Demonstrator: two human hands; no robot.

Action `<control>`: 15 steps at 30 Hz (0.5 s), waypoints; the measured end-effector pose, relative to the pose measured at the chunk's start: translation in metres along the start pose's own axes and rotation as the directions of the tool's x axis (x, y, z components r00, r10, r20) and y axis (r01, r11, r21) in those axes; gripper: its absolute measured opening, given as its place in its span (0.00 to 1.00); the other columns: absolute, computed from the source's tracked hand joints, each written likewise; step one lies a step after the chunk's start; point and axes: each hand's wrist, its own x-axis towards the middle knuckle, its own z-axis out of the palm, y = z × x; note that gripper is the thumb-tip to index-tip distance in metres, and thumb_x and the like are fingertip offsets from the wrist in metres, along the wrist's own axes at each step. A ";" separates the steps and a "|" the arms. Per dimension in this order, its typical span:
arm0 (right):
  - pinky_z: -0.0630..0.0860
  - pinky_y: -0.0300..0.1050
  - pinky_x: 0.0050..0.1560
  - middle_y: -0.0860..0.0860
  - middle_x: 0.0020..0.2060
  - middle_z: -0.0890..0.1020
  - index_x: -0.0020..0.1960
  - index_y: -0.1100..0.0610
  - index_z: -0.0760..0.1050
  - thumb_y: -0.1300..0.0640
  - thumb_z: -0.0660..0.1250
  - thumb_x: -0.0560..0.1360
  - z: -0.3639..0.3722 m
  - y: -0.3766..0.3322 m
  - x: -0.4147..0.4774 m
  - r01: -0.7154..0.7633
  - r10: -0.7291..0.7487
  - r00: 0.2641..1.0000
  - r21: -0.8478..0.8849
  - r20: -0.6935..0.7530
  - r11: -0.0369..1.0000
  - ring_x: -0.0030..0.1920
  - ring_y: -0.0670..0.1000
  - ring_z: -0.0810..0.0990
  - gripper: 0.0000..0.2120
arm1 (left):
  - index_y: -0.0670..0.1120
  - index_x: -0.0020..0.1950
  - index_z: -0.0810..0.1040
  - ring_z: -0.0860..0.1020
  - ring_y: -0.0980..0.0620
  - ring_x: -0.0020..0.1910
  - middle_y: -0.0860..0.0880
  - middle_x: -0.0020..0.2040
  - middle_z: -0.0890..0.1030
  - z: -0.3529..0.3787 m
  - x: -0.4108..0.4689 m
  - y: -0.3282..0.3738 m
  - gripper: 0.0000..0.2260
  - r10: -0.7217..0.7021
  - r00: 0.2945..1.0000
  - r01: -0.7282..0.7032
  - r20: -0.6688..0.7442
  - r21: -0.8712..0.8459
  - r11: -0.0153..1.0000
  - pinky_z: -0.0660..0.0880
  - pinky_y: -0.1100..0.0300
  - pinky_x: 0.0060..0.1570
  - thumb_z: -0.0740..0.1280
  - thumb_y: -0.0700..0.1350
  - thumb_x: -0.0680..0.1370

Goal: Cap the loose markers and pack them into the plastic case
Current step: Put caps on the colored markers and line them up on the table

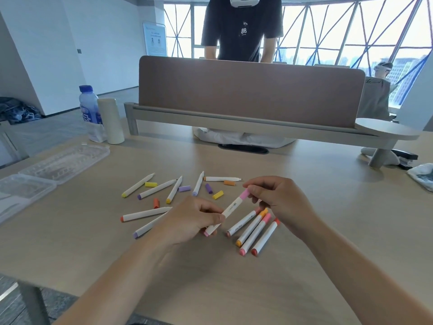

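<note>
Item in hand: a white-barrelled marker with a pink cap (230, 208), held clear of the pale wooden table (304, 266), cap end pointing to one o'clock.
Left hand (189, 219): fingers and thumb curled round the lower barrel, near the pink tail.
Right hand (276, 198): thumb and forefinger pinch the cap; we cannot tell whether it is fully seated.
Handling: we judge the marker light, stiff and smooth, and apt to roll if set down. Best taken at mid-barrel, with the cap gripped by its sides and pushed straight along the barrel.
Finished stock: four capped markers (255, 231) lie side by side at five o'clock of the held one.
Outstanding: uncapped white markers (138, 185) and loose coloured caps (151, 184), scattered from ten to twelve o'clock.
Case: a clear plastic case (63, 160) lies open at ten o'clock, well apart from both hands. We see no markers in it.
</note>
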 end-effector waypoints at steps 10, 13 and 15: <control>0.77 0.34 0.34 0.56 0.35 0.84 0.49 0.58 0.84 0.64 0.67 0.78 0.016 0.007 -0.003 -0.021 0.024 0.999 0.129 -0.027 0.991 0.31 0.45 0.78 0.07 | 0.48 0.49 0.85 0.81 0.52 0.36 0.48 0.40 0.86 0.003 -0.001 -0.007 0.05 0.026 0.999 -0.026 0.034 -0.001 1.000 0.80 0.53 0.50 0.69 0.44 0.79; 0.76 0.33 0.34 0.55 0.35 0.84 0.49 0.58 0.84 0.63 0.67 0.79 0.017 0.007 0.001 -0.030 0.032 0.999 0.109 -0.022 0.994 0.31 0.44 0.79 0.07 | 0.49 0.48 0.85 0.81 0.55 0.36 0.50 0.39 0.86 0.007 0.000 -0.006 0.05 0.023 1.000 -0.023 0.008 -0.015 1.000 0.80 0.56 0.50 0.69 0.45 0.78; 0.76 0.34 0.34 0.56 0.36 0.85 0.50 0.58 0.84 0.63 0.67 0.78 0.014 0.005 0.006 -0.036 0.038 0.999 0.101 -0.015 0.994 0.32 0.45 0.79 0.07 | 0.50 0.46 0.86 0.81 0.57 0.37 0.51 0.38 0.86 0.008 0.000 -0.005 0.06 0.042 0.999 -0.042 -0.016 -0.033 0.999 0.79 0.58 0.50 0.69 0.46 0.78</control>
